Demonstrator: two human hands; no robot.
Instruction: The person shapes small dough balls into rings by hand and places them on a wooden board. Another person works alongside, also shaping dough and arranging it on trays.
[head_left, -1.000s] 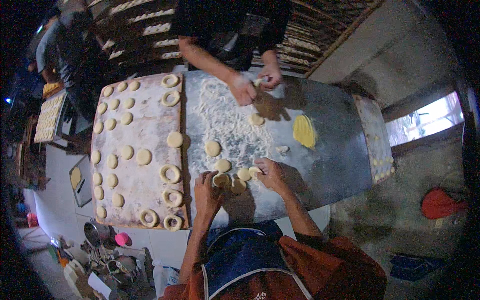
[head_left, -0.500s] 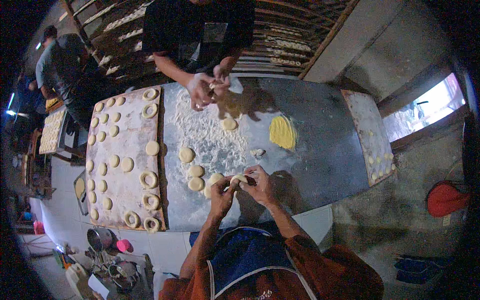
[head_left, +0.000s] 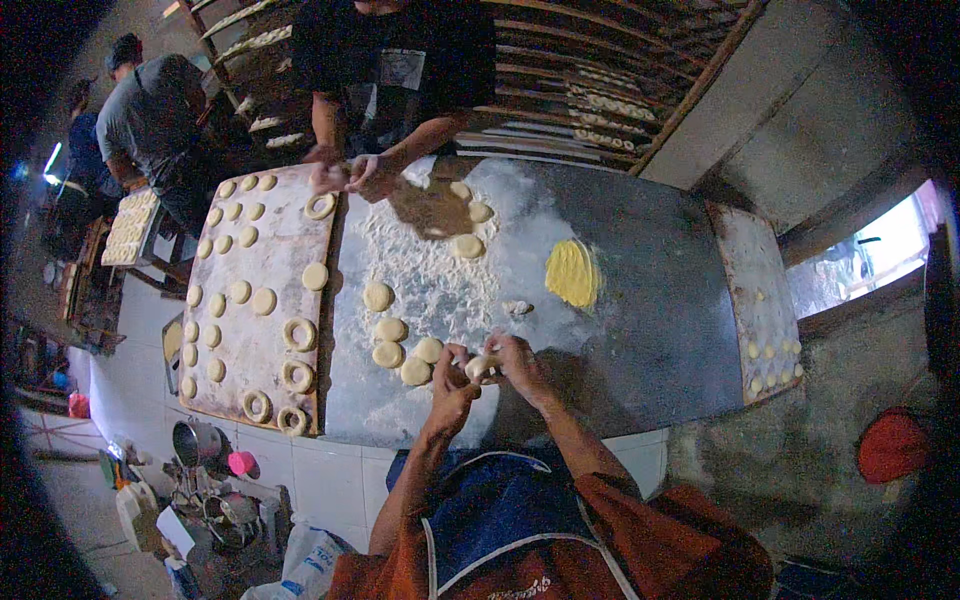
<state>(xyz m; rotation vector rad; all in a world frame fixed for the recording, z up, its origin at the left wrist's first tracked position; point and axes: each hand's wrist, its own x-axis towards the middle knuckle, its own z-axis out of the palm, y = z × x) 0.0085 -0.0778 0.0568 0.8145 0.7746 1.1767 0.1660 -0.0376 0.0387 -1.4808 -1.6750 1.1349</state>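
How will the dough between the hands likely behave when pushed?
The dough is probably soft, since similar pale dough forms rings on the board. It seems light: the left hand and right hand hold it with fingertips.

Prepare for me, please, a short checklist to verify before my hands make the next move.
1. Dough piece held by left hand and right hand: ok.
2. Full shape of that piece visible: cannot tell, fingers partly cover it.
3. Dough discs beside left hand widely spaced: not ok, they crowd together.
4. Co-worker's hands away from yours: ok, across the table.
5. Yellow smear clear of right hand: ok.
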